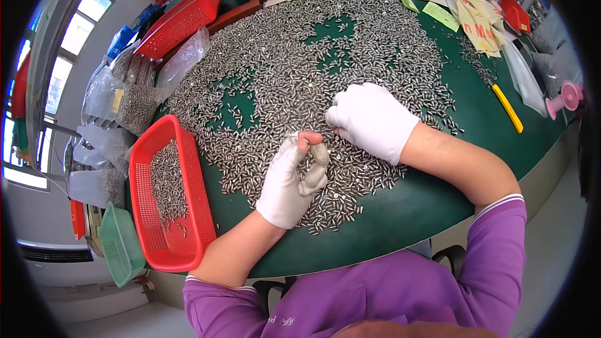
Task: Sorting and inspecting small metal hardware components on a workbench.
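A wide heap of small shiny metal pins, short and rod-like, is spread over the green tabletop. My left hand, in a white glove with bare fingertips, is over the near part of the heap. Its thumb and forefinger meet in a pinch and the other fingers curl inward; what they hold, if anything, is too small to make out. Just to its right and a little farther off, my right hand, also gloved in white, rests palm down on the pins. Its fingers curl under, and their tips are mostly hidden.
A red plastic basket holding more pins stands at the left, beside a pale green basket. Clear bags of parts line the left edge. Another red basket is at far left; a yellow-handled cutter lies at right.
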A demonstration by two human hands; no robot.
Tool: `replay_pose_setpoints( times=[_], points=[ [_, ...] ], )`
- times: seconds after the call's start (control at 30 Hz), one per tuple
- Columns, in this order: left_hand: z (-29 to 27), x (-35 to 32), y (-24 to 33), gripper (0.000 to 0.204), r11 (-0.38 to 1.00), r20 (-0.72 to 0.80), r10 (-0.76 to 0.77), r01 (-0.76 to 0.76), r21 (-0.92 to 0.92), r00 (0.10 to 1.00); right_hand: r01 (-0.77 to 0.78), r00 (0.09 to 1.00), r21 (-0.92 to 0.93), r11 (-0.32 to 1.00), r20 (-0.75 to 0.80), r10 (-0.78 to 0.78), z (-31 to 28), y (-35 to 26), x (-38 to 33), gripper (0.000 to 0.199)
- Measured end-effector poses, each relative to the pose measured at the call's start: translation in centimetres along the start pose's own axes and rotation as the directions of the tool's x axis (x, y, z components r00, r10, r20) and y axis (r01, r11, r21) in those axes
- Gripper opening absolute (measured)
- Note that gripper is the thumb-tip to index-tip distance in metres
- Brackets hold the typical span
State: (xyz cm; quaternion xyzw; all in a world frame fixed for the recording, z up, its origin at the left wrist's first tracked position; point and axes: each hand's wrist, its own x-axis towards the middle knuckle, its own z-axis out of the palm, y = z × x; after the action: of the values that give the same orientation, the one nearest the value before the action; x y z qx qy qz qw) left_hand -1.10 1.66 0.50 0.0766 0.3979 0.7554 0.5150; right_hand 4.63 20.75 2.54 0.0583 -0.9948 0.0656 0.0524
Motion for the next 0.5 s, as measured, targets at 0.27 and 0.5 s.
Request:
replay_pose_setpoints(
  times=[0.27, 0.5],
  points=[
    [0.3, 0.0, -0.2, 0.020, 1.000, 0.048, 0.006, -0.005, -0.002, 0.999, 0.310, 0.870, 0.421, 0.852, -0.488, -0.075, -0.9, -0.5, 0.1, 0.013],
    [0.8, 0.1, -0.2, 0.019, 0.999, 0.020, 0.018, -0.019, 0.040, 1.000, 0.461, 0.774, 0.210, 0.862, -0.571, -0.274, -1.5, -1.3, -0.2, 0.026]
  ],
)
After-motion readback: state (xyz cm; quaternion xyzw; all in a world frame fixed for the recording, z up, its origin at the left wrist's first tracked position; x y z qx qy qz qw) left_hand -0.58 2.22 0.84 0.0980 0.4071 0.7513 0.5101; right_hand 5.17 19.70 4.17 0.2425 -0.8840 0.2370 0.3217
